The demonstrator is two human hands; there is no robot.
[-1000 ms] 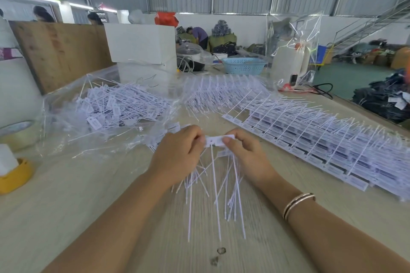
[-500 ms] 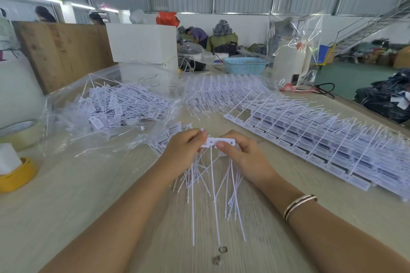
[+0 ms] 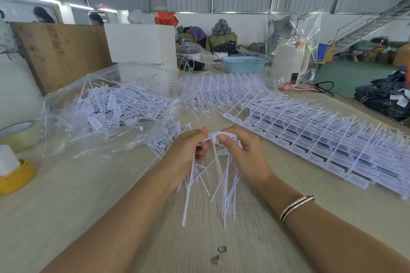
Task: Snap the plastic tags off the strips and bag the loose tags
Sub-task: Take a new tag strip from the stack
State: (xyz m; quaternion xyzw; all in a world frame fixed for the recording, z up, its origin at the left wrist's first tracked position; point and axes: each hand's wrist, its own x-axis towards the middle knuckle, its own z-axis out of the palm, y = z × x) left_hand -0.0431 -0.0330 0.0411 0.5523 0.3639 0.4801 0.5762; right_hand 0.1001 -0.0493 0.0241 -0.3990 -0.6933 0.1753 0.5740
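left hand (image 3: 188,148) and right hand (image 3: 241,150) pinching tag strip (image 3: 224,136)

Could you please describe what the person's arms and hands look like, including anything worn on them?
Both forearms are bare, with no sleeves in view and no gloves. The left hand shows no rings, watch or band. The right hand also shows no rings, but its wrist carries a slim metal bangle, silver-toned with a thin copper-coloured stripe. The fingernails look short and unpainted.
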